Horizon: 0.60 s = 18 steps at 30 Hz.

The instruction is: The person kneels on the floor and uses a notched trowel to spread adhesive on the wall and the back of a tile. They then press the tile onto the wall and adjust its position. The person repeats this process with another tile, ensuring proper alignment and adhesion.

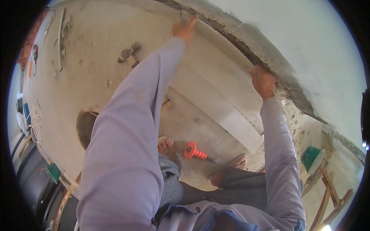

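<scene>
Along the foot of the wall stands a long pale strip (227,48), like a skirting tile, below a rough broken groove in the plaster. My left hand (185,30) grips its upper edge at the far end, beside a thin dark wire loop. Nearer to me, my right hand (264,81) has its fingers over the same edge, against the groove; the fingertips are partly hidden. A second pale flat strip (235,122) lies on the floor between my arms. By my bare feet rests a chisel (195,151) with a red hand guard.
A hammer (130,54) lies left of my left forearm, near a dark round thing (85,126) partly behind my sleeve. At right are a green bucket (312,159) and a wooden frame (332,192). White cable (36,119) and a long bar (61,40) lie at left.
</scene>
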Available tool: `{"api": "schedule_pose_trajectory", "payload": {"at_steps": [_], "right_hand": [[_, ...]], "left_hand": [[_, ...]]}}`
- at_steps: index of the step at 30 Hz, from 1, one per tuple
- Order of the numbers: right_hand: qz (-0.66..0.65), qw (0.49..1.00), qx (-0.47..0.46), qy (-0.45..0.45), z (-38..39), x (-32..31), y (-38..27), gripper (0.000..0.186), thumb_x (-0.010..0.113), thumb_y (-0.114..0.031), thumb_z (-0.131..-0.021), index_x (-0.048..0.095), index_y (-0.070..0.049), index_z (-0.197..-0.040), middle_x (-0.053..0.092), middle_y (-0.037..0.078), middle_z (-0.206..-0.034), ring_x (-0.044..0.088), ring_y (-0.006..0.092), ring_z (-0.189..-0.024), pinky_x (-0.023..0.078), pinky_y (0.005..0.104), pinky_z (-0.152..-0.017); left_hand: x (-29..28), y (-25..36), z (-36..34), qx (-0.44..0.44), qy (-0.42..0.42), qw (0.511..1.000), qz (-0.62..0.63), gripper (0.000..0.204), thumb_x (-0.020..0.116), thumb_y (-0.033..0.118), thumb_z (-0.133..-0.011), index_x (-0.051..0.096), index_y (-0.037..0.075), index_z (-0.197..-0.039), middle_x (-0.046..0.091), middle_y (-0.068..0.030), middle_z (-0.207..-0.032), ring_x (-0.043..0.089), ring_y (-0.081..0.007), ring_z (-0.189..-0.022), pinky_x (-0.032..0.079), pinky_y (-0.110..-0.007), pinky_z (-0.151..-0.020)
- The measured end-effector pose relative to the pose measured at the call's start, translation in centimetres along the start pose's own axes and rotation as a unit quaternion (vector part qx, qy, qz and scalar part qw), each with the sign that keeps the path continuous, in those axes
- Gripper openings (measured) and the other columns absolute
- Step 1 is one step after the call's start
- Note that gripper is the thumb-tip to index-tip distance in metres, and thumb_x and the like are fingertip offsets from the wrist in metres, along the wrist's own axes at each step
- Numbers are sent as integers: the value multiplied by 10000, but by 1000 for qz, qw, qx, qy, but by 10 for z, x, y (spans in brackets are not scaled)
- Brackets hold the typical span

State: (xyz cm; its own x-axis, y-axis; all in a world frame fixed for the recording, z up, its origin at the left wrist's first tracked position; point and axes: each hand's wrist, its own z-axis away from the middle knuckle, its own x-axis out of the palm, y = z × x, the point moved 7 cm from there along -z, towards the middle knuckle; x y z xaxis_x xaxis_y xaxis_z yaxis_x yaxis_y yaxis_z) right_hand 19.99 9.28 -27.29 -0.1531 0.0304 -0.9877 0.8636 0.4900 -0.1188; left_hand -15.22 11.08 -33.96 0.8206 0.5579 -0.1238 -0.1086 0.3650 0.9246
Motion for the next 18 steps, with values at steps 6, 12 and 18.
{"api": "schedule_pose_trajectory", "payload": {"at_steps": [6,12,18], "right_hand": [[15,1000,9,-15,0,1,2,310,660,-422,-898,653,-128,-998,690,163,-747,679,361,-681,526,468,-600],[-24,999,-12,39,1,-4,0,324,685,-419,-882,641,-105,-948,643,193,-681,640,413,-662,496,481,-572],[3,1000,11,13,-1,6,6,328,694,-419,-873,662,-113,-988,664,190,-715,659,392,-676,516,470,-588]], "left_hand": [[4,7,8,-20,1,999,35,889,708,433,-839,327,-98,-1441,403,-292,-1467,446,-371,-1338,397,-387,-1055],[7,10,6,23,19,1000,11,788,640,418,-884,358,-98,-1408,402,-287,-1462,410,-374,-1358,366,-378,-1076],[11,4,0,36,-10,999,-8,744,592,437,-899,381,-99,-1369,386,-288,-1464,363,-364,-1385,305,-384,-1126]]}}
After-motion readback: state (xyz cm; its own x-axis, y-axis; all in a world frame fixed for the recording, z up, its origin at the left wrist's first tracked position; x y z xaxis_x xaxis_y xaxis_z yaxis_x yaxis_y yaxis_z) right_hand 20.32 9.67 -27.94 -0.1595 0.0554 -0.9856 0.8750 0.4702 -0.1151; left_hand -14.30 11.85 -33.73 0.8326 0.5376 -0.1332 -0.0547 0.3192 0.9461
